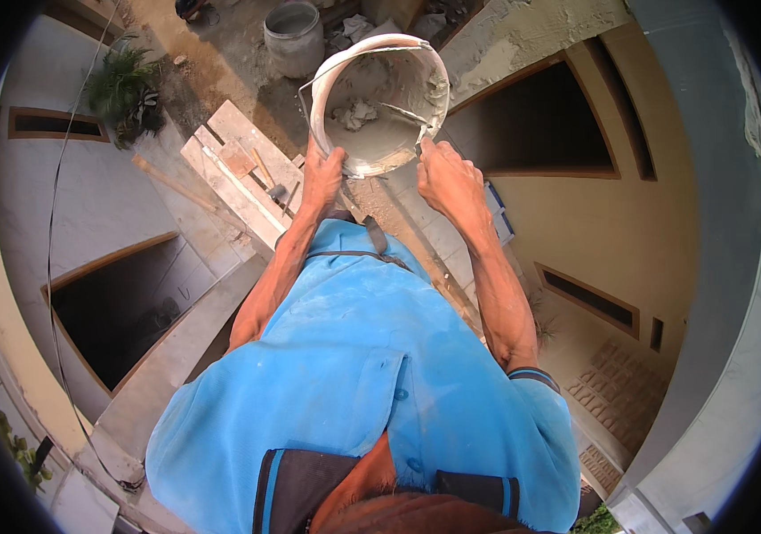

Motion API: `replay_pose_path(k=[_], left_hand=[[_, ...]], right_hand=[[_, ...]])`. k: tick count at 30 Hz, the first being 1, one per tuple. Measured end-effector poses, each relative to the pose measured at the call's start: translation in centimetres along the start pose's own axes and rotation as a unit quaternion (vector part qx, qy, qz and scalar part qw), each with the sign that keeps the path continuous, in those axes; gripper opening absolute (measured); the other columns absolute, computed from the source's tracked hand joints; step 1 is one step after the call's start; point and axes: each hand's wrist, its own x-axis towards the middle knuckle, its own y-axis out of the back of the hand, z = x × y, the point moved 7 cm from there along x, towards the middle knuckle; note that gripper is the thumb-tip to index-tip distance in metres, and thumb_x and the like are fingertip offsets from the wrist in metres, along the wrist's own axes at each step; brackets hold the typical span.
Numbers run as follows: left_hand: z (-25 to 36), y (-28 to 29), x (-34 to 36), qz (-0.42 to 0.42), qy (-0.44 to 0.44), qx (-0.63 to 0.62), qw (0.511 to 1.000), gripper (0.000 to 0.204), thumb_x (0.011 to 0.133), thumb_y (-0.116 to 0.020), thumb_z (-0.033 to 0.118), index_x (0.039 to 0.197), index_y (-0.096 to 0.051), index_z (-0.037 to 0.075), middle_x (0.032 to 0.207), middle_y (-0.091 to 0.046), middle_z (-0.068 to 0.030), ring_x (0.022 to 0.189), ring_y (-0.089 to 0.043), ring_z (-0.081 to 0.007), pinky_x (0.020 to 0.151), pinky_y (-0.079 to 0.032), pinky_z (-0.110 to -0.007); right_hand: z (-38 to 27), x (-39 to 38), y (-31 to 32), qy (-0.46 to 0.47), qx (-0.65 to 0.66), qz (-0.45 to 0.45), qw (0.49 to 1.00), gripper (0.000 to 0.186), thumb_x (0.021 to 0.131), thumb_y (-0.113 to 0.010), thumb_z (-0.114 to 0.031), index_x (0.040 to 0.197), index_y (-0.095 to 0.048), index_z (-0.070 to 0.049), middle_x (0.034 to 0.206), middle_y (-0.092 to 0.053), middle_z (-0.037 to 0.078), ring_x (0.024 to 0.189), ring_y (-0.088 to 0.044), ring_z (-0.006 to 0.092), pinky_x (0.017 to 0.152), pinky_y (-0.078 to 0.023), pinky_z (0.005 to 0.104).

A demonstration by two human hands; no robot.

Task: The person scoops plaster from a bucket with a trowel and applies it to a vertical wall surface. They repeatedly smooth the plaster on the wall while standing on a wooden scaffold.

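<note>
A white bucket (316,111) is held out in front of me, tipped so that its mouth faces me. Grey, wet-looking mortar (355,116) coats its inner wall and lies in a lump inside. My left hand (322,176) is closed on the bucket's lower left rim, the thumb at the edge. In my right hand (451,181), closed at the lower right rim, is a trowel (407,114). Its thin, mortar-smeared blade reaches into the bucket, while my fingers cover its handle. The bucket's thin wire handle (318,76) arcs along the left side of the rim.
Below on the left, a plank platform (220,133) carries a hammer (276,190) and wood pieces. A large grey tub (294,40) stands beyond it. Rough plaster (531,36) covers a ledge at upper right. A cable (53,222) hangs at left; framed wall openings (540,120) lie on both sides.
</note>
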Motion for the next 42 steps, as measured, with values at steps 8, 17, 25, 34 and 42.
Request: replay_pose_path(k=[8,17,25,34,42], left_hand=[[2.9,-1.0,0.2,-0.020,-0.031,0.027,0.999,0.068,0.088,-0.058,0.007,0.153,-0.038,0.000,0.125,-0.060,-0.0132,0.104,-0.060,-0.0203,0.091,-0.050,-0.031],[2.9,-0.5,1.1,-0.037,-0.016,0.023,0.999,0.074,0.089,-0.057,0.007,0.159,-0.033,0.006,0.132,-0.059,-0.0154,0.107,-0.060,-0.0216,0.095,-0.050,-0.032],[5.6,-2.3,0.3,-0.118,-0.036,0.058,0.991,0.080,0.088,-0.054,0.004,0.163,-0.028,0.008,0.145,-0.053,-0.0121,0.125,-0.053,-0.0200,0.104,-0.045,-0.032],[0.5,-1.1,-0.3,-0.131,0.086,0.011,0.988,0.052,0.091,-0.062,0.018,0.139,-0.049,0.004,0.099,-0.060,-0.0060,0.088,-0.060,-0.0167,0.071,-0.055,-0.033],[1.0,-4.9,0.6,-0.154,0.157,-0.108,0.970,0.040,0.096,-0.055,0.010,0.132,-0.043,-0.002,0.121,-0.059,-0.0160,0.104,-0.067,-0.0270,0.087,-0.065,-0.045]], right_hand=[[-0.4,1.2,-0.2,-0.019,-0.040,0.029,0.999,0.036,0.101,-0.055,-0.022,0.131,-0.057,-0.002,0.105,-0.066,0.020,0.090,-0.069,0.0459,0.078,-0.056,0.0558],[1.3,-0.7,7.3,0.054,-0.124,0.195,0.971,0.020,0.093,-0.067,-0.018,0.104,-0.065,-0.002,0.096,-0.067,0.014,0.084,-0.068,0.0319,0.067,-0.055,0.0470],[0.5,0.8,4.0,0.212,-0.218,0.172,0.937,0.021,0.082,-0.068,-0.008,0.103,-0.066,-0.006,0.099,-0.062,0.003,0.085,-0.069,0.0237,0.065,-0.062,0.0358],[1.2,-2.1,-0.8,0.084,0.106,0.236,0.962,0.031,0.089,-0.069,-0.012,0.120,-0.067,-0.009,0.100,-0.065,0.007,0.087,-0.070,0.0282,0.067,-0.058,0.0406],[5.4,-4.2,-2.0,0.001,0.282,0.218,0.934,0.033,0.091,-0.072,-0.020,0.120,-0.068,-0.005,0.105,-0.069,0.012,0.095,-0.071,0.0348,0.080,-0.055,0.0442]])
